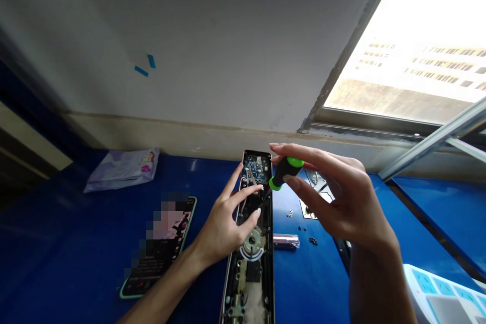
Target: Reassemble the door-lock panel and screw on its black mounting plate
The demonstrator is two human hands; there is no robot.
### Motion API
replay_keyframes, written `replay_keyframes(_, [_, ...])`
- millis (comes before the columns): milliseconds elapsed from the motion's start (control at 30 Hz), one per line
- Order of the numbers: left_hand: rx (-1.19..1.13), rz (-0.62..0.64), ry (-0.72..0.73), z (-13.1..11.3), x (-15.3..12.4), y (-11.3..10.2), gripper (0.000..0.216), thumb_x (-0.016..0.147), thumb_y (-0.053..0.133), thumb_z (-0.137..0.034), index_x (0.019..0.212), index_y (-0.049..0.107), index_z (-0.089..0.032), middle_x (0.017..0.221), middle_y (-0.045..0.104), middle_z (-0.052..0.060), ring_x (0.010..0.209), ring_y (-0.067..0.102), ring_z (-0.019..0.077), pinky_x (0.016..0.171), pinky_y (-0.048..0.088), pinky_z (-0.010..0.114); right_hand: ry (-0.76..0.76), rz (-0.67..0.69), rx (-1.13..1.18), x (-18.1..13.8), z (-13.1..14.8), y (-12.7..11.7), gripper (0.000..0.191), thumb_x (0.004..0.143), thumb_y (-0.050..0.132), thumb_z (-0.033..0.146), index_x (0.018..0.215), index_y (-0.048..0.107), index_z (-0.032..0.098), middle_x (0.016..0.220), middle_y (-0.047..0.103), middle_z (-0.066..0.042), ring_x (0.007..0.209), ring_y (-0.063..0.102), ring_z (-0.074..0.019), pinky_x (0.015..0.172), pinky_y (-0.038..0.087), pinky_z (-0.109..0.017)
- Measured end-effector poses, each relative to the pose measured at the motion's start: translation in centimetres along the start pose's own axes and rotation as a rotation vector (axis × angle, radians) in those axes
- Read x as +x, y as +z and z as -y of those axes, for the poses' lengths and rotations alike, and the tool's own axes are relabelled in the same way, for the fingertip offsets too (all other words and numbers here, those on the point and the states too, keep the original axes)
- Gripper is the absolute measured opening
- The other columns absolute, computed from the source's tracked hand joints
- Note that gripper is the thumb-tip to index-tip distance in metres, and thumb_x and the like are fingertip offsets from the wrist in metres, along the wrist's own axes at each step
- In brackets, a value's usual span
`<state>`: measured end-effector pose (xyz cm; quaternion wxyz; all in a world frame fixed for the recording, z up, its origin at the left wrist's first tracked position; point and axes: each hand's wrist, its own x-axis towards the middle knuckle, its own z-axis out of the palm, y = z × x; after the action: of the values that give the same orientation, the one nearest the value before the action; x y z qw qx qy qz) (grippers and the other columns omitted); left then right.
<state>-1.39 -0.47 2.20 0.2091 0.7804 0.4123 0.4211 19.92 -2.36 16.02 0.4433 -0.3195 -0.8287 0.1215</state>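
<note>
A long, narrow black device housing (pixel 261 223), which looks like an electronic door lock body, lies lengthwise in front of me. Its inside shows a blue circuit board (pixel 255 168) at the far end, thin wires and a round metal hub (pixel 252 242). My left hand (pixel 231 212) rests over the housing with fingers spread, fingertips by the wires and the left rim. In my right hand (pixel 334 192) is a short screwdriver (pixel 285 173) with a black and green handle, held between thumb and fingers. It tilts down toward the housing's right side, below the board; its tip is hard to see.
Small screws (pixel 313 241) lie in groups right of the housing, near a pinkish metallic cylinder (pixel 286 241) and a metal plate (pixel 317 192). A phone (pixel 163 253) and a purple-white packet (pixel 123 168) lie left. A white power strip (pixel 448 293) sits at right, below a metal bar.
</note>
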Motion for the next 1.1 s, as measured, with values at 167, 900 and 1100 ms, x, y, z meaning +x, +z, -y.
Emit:
replay_keyframes(167, [-0.011,-0.013,-0.012,0.6,0.0,0.2,0.04,0.094,0.073,-0.023,0.133,0.075,-0.025,0.175,0.036,0.013,0.157,0.043,0.0353,0.125,0.044,0.056,-0.001,-0.072,-0.005,0.3,-1.1,0.6,0.037,0.094,0.077,0.017,0.129,0.076,0.027,0.114,0.081,-0.005,0.103,0.079,-0.0224,0.087,0.069,-0.037])
replay_keyframes(900, [-0.113,0.014,-0.091,0.8,0.1,0.3,0.03,0.096,0.068,-0.028,0.123,0.08,-0.025,0.177,0.033,0.008,0.159,0.042,0.0343,0.129,0.039,0.056,0.022,-0.136,0.211,0.1,-3.7,1.0,0.048,0.102,0.063,0.013,0.143,0.069,0.037,0.139,0.075,-0.004,0.123,0.074,-0.0264,0.094,0.068,-0.046])
replay_keyframes(1100, [-0.137,0.014,-0.11,0.7,0.0,0.3,0.029,0.095,0.068,-0.029,0.122,0.08,-0.026,0.177,0.034,0.006,0.159,0.042,0.034,0.129,0.039,0.055,-0.06,-0.288,0.039,0.5,-4.2,1.0,0.05,0.082,0.091,0.017,0.124,0.08,0.042,0.099,0.076,0.0,0.087,0.073,-0.0182,0.072,0.066,-0.035])
